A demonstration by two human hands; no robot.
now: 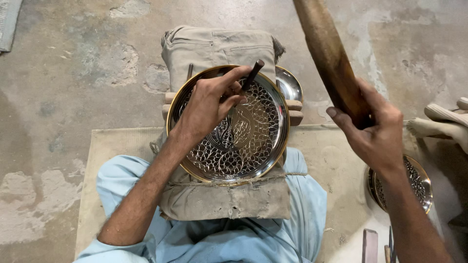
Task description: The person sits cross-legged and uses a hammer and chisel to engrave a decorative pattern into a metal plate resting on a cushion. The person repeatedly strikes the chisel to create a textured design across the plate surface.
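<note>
I see my left hand [209,109] closed around a thin dark chisel [252,75], pinched between thumb and fingers with its tip set down on the engraved metal plate [243,151]. The plate rests tilted on a padded cloth block [229,199] across my lap, its gold rim toward me, its face covered in fine cut scrollwork. My right hand [375,131] is wrapped tight on a long wooden mallet [329,53], raised off to the right, well apart from the chisel's head.

I judge the plate stiff but thin, so it would dent under a careless blow and slide on its polished face; the rim looks like the safest place to hold it. The chisel seems hard and slim, easy to let skid, so a grip low on the shank suits it. The mallet looks heavy at the far end.

A second patterned plate [414,185] lies on the mat [336,160] under my right wrist, and a small plain dish [290,85] sits just behind the block
</note>
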